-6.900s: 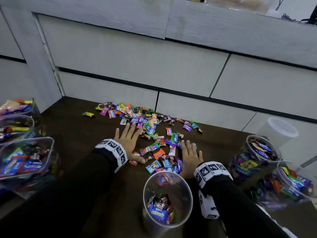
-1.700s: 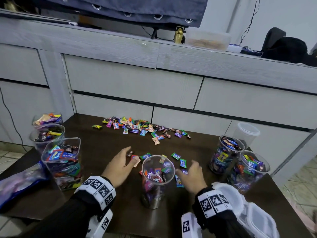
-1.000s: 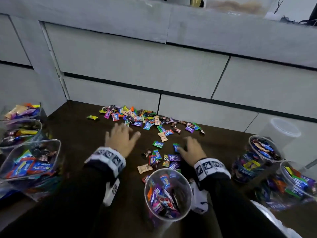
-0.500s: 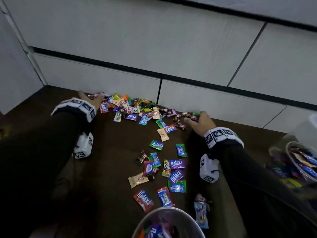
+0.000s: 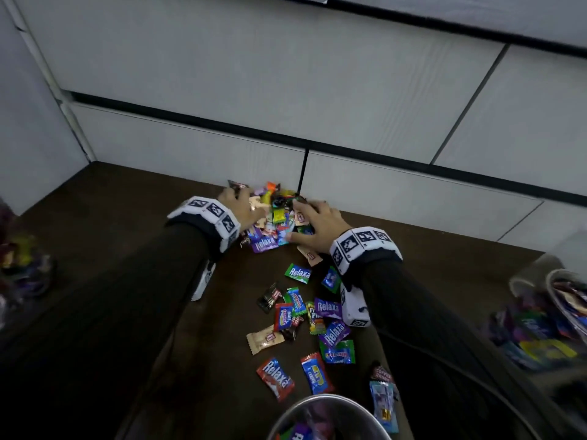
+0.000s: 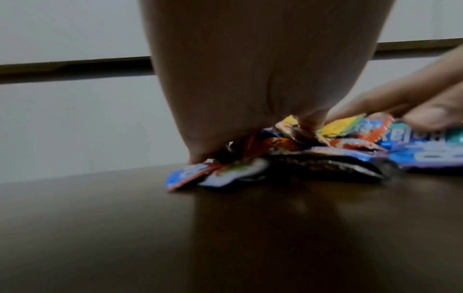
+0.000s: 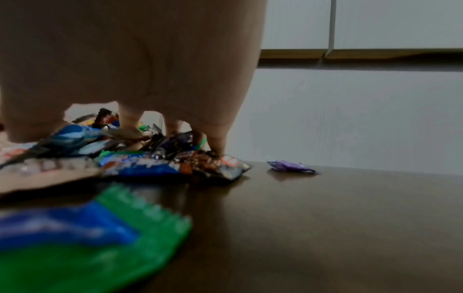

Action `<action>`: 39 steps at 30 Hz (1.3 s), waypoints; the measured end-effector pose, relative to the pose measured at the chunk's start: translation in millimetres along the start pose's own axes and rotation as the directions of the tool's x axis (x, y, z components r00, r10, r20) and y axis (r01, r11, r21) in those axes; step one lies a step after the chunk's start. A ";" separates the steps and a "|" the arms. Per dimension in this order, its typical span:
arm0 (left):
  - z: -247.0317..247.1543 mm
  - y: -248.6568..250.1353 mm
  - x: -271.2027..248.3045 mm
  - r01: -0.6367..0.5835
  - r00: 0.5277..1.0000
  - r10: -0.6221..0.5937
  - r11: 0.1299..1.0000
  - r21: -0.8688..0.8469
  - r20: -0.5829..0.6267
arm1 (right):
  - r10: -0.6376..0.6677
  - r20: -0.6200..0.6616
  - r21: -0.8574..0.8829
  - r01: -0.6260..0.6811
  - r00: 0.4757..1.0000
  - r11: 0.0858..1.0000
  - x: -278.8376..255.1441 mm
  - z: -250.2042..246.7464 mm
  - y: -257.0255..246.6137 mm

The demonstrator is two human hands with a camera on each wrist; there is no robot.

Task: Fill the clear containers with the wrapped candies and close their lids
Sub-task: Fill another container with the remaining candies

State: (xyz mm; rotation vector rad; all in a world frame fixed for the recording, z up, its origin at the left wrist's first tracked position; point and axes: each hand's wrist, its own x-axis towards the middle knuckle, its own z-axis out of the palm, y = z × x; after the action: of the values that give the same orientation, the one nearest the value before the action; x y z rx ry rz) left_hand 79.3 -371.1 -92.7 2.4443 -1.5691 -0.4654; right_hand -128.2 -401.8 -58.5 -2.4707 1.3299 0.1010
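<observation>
A heap of wrapped candies [image 5: 279, 214] lies at the far edge of the dark table [image 5: 127, 211], against the white wall. My left hand [image 5: 244, 206] presses on its left side and my right hand [image 5: 320, 223] on its right, fingers spread over the wrappers. In the left wrist view my left hand [image 6: 250, 79] stands on the candies [image 6: 325, 152]; the other hand's fingers [image 6: 400, 103] reach in from the right. In the right wrist view my right hand [image 7: 150, 69] has its fingertips [image 7: 216, 142] on the wrappers [image 7: 150, 160]. The open clear container [image 5: 317, 400], partly filled, sits at the bottom edge.
More loose candies [image 5: 305, 315] lie scattered between the heap and the near container. Filled clear containers [image 5: 556, 312] stand at the right, others [image 5: 25, 265] blurred at the left. One purple candy [image 7: 290, 166] lies apart, right of the heap.
Both hands have slid inward from the ends of the far row of candies, bunching it into a tight heap between them.
</observation>
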 end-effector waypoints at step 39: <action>1.0 39.8 -165.0 -0.464 0.883 0.416 0.716 0.521 0.215 | -0.132 0.036 -0.060 0.134 0.991 0.989 -139.2 11.0 7.2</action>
State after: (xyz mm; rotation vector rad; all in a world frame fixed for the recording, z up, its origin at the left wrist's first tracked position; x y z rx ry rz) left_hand -18.6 -237.7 -55.0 2.2757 -2.5389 -0.0028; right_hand -211.2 -290.6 -40.5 -2.5907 1.1619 0.1516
